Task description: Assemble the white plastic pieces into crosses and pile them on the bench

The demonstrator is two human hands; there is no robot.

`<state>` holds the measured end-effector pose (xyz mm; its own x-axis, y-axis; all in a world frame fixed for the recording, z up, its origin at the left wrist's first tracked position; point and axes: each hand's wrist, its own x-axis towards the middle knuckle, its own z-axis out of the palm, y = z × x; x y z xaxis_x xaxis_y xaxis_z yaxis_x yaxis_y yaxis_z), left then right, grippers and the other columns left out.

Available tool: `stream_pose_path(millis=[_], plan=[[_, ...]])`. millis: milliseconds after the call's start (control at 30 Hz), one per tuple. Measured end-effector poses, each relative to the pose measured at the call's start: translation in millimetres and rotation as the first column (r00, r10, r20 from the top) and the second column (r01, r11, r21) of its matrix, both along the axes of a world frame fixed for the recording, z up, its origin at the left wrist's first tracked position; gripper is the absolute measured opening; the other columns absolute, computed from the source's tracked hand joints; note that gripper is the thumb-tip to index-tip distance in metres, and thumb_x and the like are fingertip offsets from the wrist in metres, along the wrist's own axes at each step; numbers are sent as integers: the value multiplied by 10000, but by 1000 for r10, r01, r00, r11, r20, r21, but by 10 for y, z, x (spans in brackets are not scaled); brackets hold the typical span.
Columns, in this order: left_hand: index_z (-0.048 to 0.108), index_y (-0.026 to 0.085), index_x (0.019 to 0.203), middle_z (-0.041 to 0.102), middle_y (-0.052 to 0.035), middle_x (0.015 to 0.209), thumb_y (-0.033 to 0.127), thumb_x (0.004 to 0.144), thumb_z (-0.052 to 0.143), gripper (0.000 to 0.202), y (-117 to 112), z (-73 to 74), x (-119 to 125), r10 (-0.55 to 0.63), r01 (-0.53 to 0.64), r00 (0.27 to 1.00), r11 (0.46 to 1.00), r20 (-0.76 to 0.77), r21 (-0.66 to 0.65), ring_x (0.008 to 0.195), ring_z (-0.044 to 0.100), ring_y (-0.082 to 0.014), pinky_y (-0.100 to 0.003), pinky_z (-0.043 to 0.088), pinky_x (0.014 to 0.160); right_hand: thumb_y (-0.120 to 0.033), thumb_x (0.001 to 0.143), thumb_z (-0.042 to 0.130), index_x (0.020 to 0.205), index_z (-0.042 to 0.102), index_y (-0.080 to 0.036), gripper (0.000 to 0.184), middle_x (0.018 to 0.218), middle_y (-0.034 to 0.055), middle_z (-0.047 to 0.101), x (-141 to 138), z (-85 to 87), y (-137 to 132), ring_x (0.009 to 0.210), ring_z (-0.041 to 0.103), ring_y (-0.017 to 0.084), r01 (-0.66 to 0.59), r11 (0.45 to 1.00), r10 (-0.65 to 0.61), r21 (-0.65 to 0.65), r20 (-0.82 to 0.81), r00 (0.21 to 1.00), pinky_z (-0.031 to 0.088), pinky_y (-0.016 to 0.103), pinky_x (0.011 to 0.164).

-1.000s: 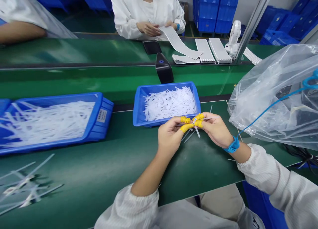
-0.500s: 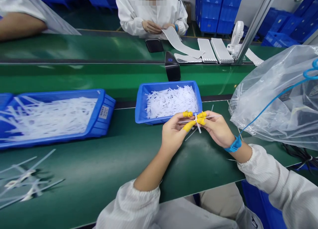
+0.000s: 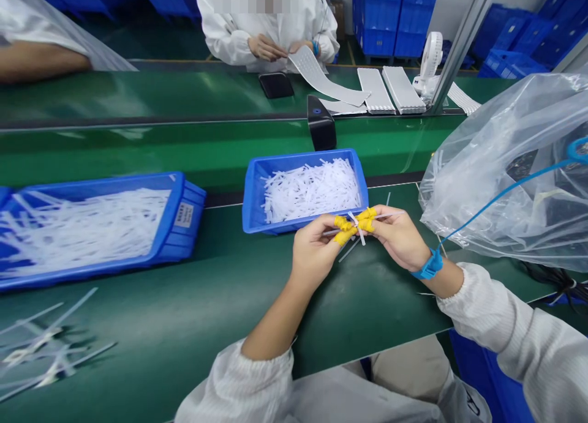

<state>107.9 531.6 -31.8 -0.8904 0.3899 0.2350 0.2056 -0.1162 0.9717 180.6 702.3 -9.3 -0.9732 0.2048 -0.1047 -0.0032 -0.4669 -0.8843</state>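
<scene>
My left hand (image 3: 315,245) and my right hand (image 3: 397,236) meet in front of the middle blue bin (image 3: 248,193), fingertips wrapped in yellow tape. Both pinch thin white plastic strips (image 3: 362,235) that cross each other between the fingertips. One strip end sticks out past the right fingers; the joint itself is mostly covered. A blue wrist strap (image 3: 430,265) circles my right wrist. Short white strips (image 3: 312,187) fill the middle bin. Beneath my hands, another thin strip (image 3: 350,250) shows on the green table (image 3: 220,313).
Longer white strips heap in the left blue bin (image 3: 195,212). Crossed strip pieces (image 3: 50,355) lie at the lower left. A clear plastic bag (image 3: 496,178) bulges at the right, with the strap's blue cord (image 3: 500,196) before it. Across, a co-worker (image 3: 271,37) handles a white perforated sheet (image 3: 321,80).
The view has shifted slightly, so most things sit a little further left. My fingertips have drawn closer together around the crossed strips, which have tilted a little.
</scene>
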Motion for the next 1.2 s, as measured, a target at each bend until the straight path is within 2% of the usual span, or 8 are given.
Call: stream_pose_path(millis=[267,500,667,733,833,1000,1133,1200], plan=[[795,190,847,832,-56,866,463,751,979,343,26,-56,11,49,-51,997,999,65,16,792,805,-217,-360,695,803,-412,701,1035,903,848,-192,352,928,50,832,-16,-37,-32,791,749,156,-17,998,17,-59,2,1000,650,314,816],[797,186,873,839,-56,899,432,747,980,331,63,-23,4,81,-83,995,996,56,33,836,810,-219,-350,686,817,-448,731,1023,957,823,-194,395,988,48,834,-18,-61,-7,865,779,155,-36,997,37,-72,5,999,681,291,870],[796,181,882,829,-55,884,433,735,980,345,71,-12,-1,89,-93,993,994,73,52,821,799,-216,-340,676,796,-446,842,949,1141,804,-230,396,1046,47,801,-3,-44,24,877,765,165,-51,993,61,110,-83,995,687,302,806],[794,181,870,826,-54,868,423,726,983,340,70,-18,-2,79,-85,994,994,81,66,803,794,-214,-337,676,781,-421,859,930,1138,819,-249,347,1160,63,766,5,-36,34,1016,759,195,-14,963,62,271,-171,983,686,327,868],[790,186,850,823,-47,848,419,716,986,333,70,-38,-3,64,-77,991,991,120,108,764,788,-209,-329,676,739,-372,898,885,1151,833,-262,281,1255,82,724,21,-36,38,1183,723,234,81,874,65,480,-280,958,659,379,1012],[788,183,847,816,-37,827,405,730,978,315,75,-104,-15,36,-71,972,986,231,148,691,769,-180,-302,667,699,-305,964,796,1271,768,-256,312,1260,82,756,55,-47,23,1182,742,237,117,834,43,540,-275,960,643,411,1054],[773,171,840,789,-29,775,394,733,977,321,81,-143,-28,21,-81,956,978,292,194,642,733,-154,-276,643,676,-285,921,828,1219,783,-255,303,1410,106,693,70,-33,24,1315,677,284,245,695,-27,676,-315,949,629,441,1080],[768,169,829,774,-25,747,403,746,972,322,81,-143,-30,4,-73,953,974,304,216,628,718,-144,-262,628,663,-256,944,795,1248,768,-254,305,1319,93,736,70,-39,19,1239,716,260,213,720,-4,661,-303,953,633,433,1066]])
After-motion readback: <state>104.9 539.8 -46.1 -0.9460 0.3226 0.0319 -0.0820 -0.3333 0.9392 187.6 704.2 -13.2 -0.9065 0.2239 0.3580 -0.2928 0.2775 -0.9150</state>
